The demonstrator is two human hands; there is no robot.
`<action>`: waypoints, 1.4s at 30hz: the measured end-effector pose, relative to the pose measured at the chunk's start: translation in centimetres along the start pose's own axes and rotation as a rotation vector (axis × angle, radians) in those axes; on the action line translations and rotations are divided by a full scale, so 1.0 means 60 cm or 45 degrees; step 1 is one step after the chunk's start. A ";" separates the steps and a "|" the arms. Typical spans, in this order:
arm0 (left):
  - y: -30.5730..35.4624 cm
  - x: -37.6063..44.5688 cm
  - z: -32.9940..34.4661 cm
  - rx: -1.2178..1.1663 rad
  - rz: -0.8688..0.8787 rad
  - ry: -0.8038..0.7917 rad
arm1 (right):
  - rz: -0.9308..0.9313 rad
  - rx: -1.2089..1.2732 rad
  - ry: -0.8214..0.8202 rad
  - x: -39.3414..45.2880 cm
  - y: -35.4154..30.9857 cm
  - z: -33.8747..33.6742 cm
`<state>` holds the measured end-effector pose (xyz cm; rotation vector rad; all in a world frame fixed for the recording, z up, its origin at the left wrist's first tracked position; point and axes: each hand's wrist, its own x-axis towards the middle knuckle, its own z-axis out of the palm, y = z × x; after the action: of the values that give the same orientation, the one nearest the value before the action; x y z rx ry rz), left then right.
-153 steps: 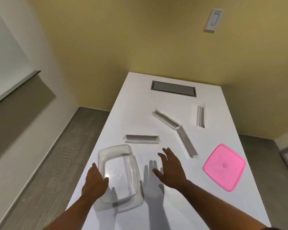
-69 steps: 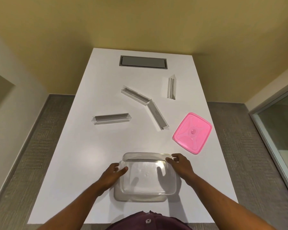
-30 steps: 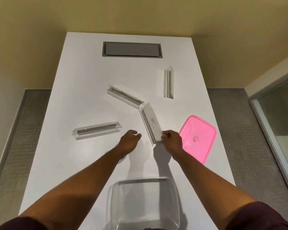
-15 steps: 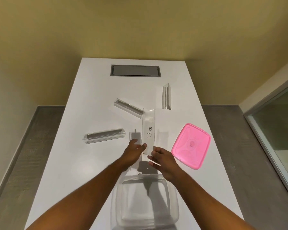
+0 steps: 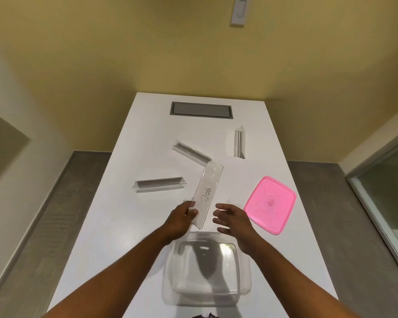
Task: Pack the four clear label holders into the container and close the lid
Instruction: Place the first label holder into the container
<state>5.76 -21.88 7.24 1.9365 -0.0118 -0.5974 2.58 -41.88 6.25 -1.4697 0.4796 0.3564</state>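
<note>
My left hand [image 5: 180, 218] grips the near end of a clear label holder [image 5: 208, 192] marked "Dog", lifted above the white table [image 5: 129, 226] just beyond the clear container [image 5: 207, 292]. My right hand [image 5: 231, 218] hovers beside the holder with fingers spread, touching nothing. Three more clear label holders lie on the table: one at the left [image 5: 159, 185], one in the middle [image 5: 190, 153], one at the far right [image 5: 239, 142]. The pink lid [image 5: 270, 204] lies flat to the right of my hands.
A grey recessed panel [image 5: 201, 110] sits in the table's far end. Yellow walls stand behind and a glass partition [image 5: 386, 187] is at the right. Grey floor lies on both sides of the table.
My right hand picked the "Dog" holder off the table and both hands held it up; now the right hand has let go and the left alone holds it, tilted rightward.
</note>
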 end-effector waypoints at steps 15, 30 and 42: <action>-0.095 -0.065 0.000 0.522 0.253 -0.006 | -0.389 -0.496 0.045 -0.021 0.033 -0.077; -0.129 -0.073 0.012 0.714 0.262 -0.139 | -0.346 -0.905 0.118 -0.035 0.106 -0.120; -0.169 -0.058 0.037 1.208 0.398 0.121 | -0.482 -1.824 0.065 -0.037 0.115 -0.101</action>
<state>-0.79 -18.38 -0.81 2.7909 -0.6252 -0.2926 -3.38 -47.22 1.27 -2.8972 -0.1264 0.3599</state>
